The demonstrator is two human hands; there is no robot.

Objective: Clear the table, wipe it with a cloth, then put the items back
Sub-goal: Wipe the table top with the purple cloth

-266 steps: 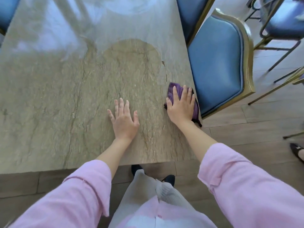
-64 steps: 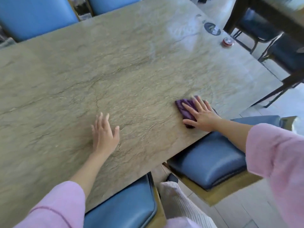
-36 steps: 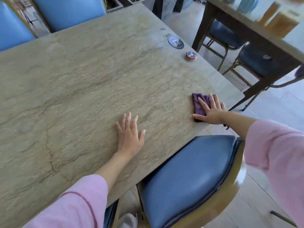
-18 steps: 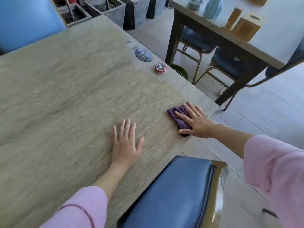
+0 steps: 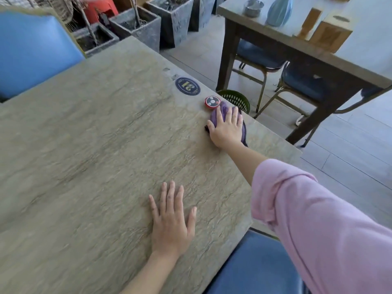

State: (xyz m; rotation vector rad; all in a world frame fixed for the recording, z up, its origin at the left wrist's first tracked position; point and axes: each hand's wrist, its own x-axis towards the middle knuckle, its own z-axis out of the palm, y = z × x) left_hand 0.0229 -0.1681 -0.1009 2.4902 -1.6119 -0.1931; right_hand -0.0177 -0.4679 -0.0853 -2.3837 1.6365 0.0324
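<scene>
A purple cloth (image 5: pixel 214 116) lies near the right edge of the stone-patterned table (image 5: pixel 89 149). My right hand (image 5: pixel 227 128) presses flat on the cloth with straight fingers, covering most of it. Just beyond the fingertips sits a small round red call button (image 5: pixel 212 102), which the cloth touches or nearly touches. Farther along the edge is a dark blue oval number plate (image 5: pixel 187 86). My left hand (image 5: pixel 171 219) rests flat on the bare tabletop near the front edge, fingers spread.
A blue chair seat (image 5: pixel 254 266) is tucked under the near right corner and a blue chair back (image 5: pixel 31 52) stands at the far left. To the right a second table (image 5: pixel 301 45) holds a vase, an ashtray and wooden boxes. Grey planters (image 5: pixel 137 26) line the back. A green bin (image 5: pixel 235 99) sits beside the table.
My right hand has slid the cloth forward along the right edge, up to the red call button. My left hand has stayed flat on the tabletop as the view shifted.
</scene>
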